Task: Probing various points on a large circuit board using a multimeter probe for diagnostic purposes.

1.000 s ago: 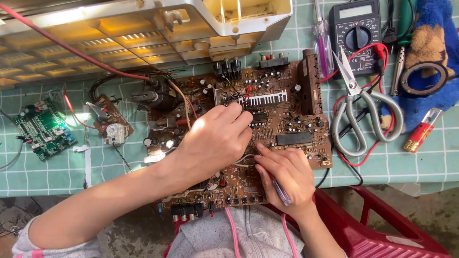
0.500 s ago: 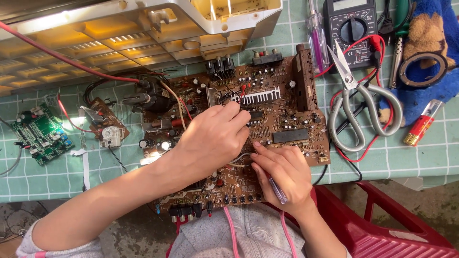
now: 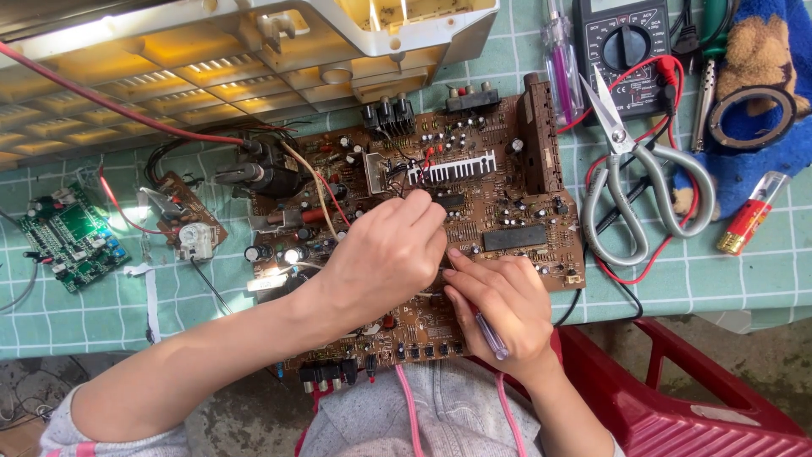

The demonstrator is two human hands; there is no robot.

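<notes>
Circuit board (image 3: 507, 203) unmoved; left hand (image 3: 385, 254) still pressing it, right-hand (image 3: 503, 305) fingers stay clamped on pen (image 3: 491, 334).

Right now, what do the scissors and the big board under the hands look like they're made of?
Scissors: bare metal throughout by the look, silvery grey with a dull shine on blades and loops. Big board: stiff brown laminate, matte, probably a phenolic type, studded with plastic and metal parts; the finned strip looks like aluminium.

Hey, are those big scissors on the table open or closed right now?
Open. The scissors lie flat on the checked tablecloth with their blades spread apart, tips pointing toward the multimeter.
</notes>
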